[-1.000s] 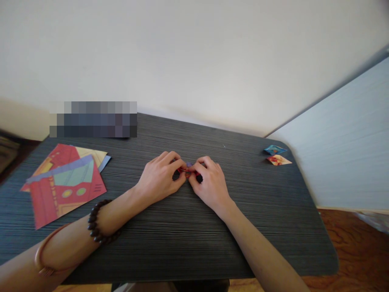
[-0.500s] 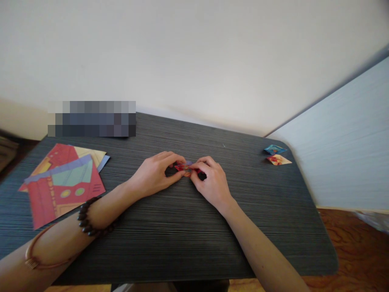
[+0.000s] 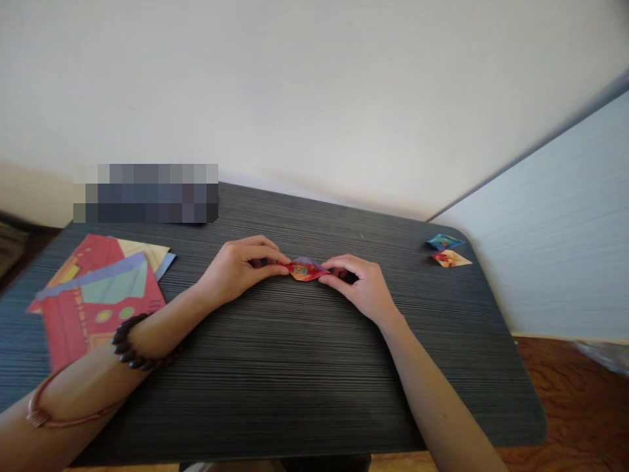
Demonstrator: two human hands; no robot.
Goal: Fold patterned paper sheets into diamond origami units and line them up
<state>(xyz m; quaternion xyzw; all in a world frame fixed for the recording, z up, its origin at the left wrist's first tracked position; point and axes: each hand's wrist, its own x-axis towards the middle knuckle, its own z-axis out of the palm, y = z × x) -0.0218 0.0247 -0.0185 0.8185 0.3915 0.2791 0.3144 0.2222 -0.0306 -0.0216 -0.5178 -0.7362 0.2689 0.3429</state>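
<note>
A small folded paper piece (image 3: 305,269), red with orange and purple, lies on the dark striped table (image 3: 304,380) near its middle. My left hand (image 3: 240,267) pinches the left tip of the piece with thumb and fingers closed. My right hand (image 3: 362,286) pinches its right tip the same way. The piece is stretched flat between the two hands. A dark bead bracelet and a thin copper bangle sit on my left forearm.
A stack of colourful patterned paper sheets (image 3: 98,295) lies at the table's left. Two small folded paper pieces, one blue (image 3: 444,242) and one orange-cream (image 3: 450,259), rest at the far right corner. A pale wall panel (image 3: 565,242) stands to the right.
My hands have drawn apart, left going left and right going right. The folded piece, earlier hidden between the fingers, now shows stretched out between them.
</note>
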